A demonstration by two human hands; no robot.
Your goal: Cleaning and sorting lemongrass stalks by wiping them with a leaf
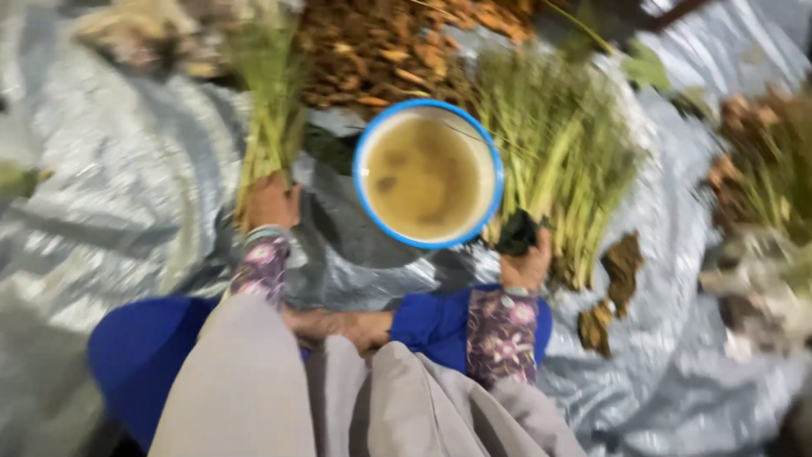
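**Stalks gripped beside a bowl**

Grey cloth at the bottom centre of the frame is covering the person's lap. Left hand point(271, 201) is closing around a green stalk bundle point(269, 93) at upper left. Right hand point(526, 262), right of centre, is clamping a dark wad point(518, 233) just beside a stalk heap point(558, 161). Between them, a blue-rimmed bowl point(427, 173) of murky liquid is sitting on a silver tarp point(110, 195).

Glossy crinkled plastic sheet point(127, 195); smooth blue-rimmed enamel-looking bowl point(364, 182); matt cloth sleeves point(262, 267).
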